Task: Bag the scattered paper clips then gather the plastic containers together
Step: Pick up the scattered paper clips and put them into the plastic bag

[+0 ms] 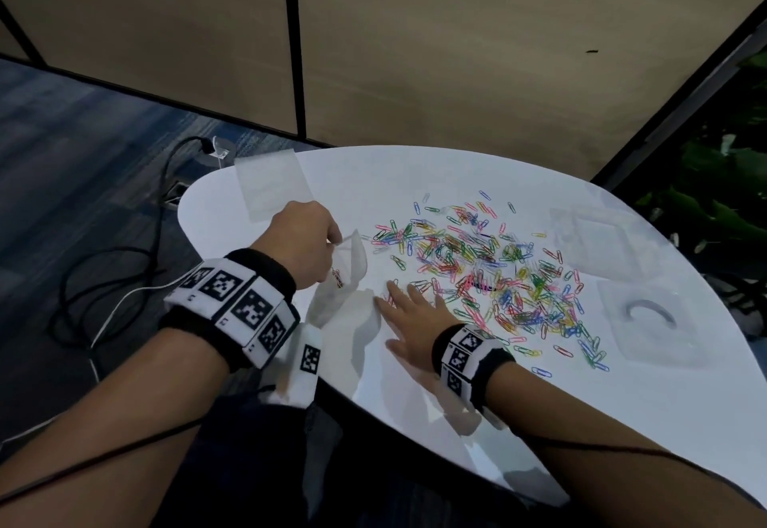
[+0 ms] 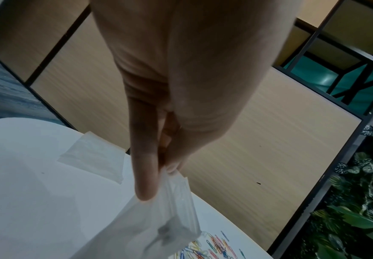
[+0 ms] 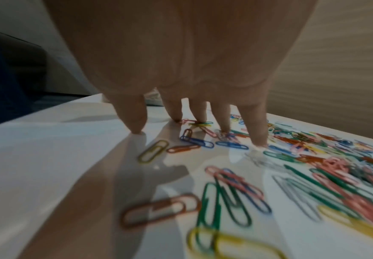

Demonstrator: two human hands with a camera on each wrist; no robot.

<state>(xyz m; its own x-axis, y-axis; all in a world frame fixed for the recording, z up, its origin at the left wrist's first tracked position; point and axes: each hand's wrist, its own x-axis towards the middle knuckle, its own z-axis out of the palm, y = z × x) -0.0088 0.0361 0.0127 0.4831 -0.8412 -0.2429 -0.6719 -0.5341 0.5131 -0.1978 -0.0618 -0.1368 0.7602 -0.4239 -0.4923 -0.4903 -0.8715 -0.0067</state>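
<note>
Left hand [image 1: 305, 239] pinches the clear bag [image 1: 346, 270] rim, held up at table [image 1: 415, 411] 9 o'clock. Right hand [image 1: 409, 320] flat, fingers [image 3: 134, 119] spread wide on paper clips [image 1: 489, 270], uncountably many, centre. Two plastic containers [image 1: 602, 243] at 3 o'clock.

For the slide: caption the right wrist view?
Right hand spread, fingertips on white table among coloured wire paper clips.
</note>
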